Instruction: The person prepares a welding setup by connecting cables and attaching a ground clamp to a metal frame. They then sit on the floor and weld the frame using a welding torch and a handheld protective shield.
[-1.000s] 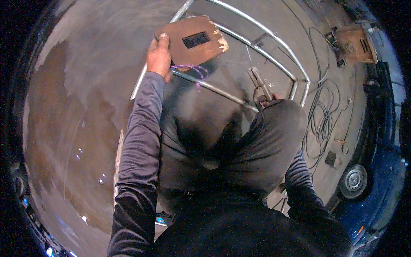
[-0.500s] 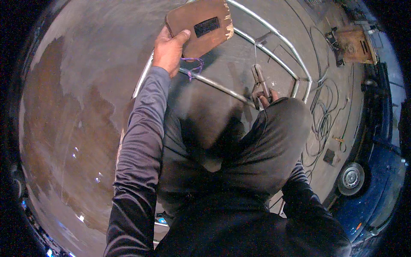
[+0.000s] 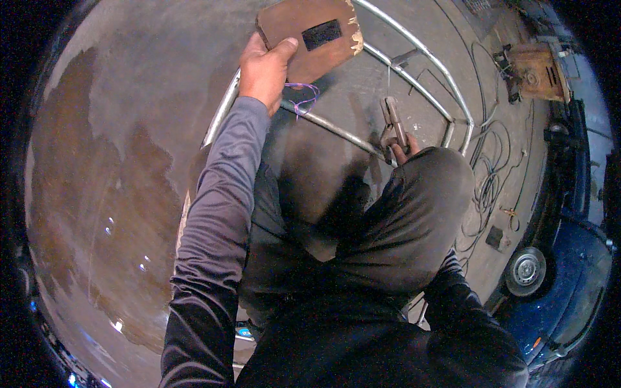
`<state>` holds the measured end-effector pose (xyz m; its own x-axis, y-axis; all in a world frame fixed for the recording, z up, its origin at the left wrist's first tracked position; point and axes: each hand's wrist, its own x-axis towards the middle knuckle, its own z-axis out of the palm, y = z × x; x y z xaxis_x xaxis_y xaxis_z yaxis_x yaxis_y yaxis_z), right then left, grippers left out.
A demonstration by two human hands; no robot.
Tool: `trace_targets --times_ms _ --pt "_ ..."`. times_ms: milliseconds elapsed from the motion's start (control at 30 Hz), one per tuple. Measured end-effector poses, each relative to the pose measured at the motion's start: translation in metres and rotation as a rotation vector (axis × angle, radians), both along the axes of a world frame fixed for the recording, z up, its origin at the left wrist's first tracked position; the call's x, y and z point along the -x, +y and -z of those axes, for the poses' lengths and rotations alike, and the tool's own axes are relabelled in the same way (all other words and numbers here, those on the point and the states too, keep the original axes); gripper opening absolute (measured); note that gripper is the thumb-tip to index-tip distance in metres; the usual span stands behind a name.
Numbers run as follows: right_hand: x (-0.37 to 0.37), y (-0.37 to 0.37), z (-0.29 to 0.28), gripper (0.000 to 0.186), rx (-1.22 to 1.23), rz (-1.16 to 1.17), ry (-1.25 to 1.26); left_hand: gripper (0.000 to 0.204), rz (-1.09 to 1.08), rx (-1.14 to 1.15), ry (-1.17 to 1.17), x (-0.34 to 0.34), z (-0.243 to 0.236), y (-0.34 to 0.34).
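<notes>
My left hand (image 3: 264, 72) grips the edge of a brown welding hand shield (image 3: 314, 63), its thumb lying on the near face. The shield has a dark rectangular window (image 3: 321, 35) and a chipped, pale right edge. A purple cord (image 3: 315, 94) dangles beside that hand. Partly hidden behind my right knee, my right hand (image 3: 407, 150) is closed around a welding electrode holder (image 3: 392, 116). From the holder a thin welding rod (image 3: 389, 81) points up toward a metal tube frame (image 3: 336, 133); whether its tip touches the tubing I cannot tell.
Frame tubes run in front of me and to both sides. Coiled cables (image 3: 491, 161) lie on the floor at right, near a worn box-like machine (image 3: 535, 72). A blue car (image 3: 566, 284) with a grey wheel (image 3: 526, 270) stands farther right. Dark stains (image 3: 123, 168) mark the floor at left.
My left hand and the welding hand shield have shifted slightly to the right. The right hand and electrode holder stay nearly in place.
</notes>
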<state>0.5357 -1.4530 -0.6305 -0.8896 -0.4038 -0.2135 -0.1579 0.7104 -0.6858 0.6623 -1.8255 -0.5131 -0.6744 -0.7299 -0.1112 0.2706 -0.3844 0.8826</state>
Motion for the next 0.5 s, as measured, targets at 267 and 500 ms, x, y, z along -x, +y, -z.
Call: trace_targets --times_ms 267,500 --pt "-0.008 0.01 -0.006 0.049 0.028 -0.011 -0.037 0.038 -0.001 -0.001 0.082 0.001 0.001 0.0" --pt "0.004 0.015 0.018 0.05 -0.061 0.0 0.068 0.037 -0.016 0.026 0.061 0.003 0.002 0.001"
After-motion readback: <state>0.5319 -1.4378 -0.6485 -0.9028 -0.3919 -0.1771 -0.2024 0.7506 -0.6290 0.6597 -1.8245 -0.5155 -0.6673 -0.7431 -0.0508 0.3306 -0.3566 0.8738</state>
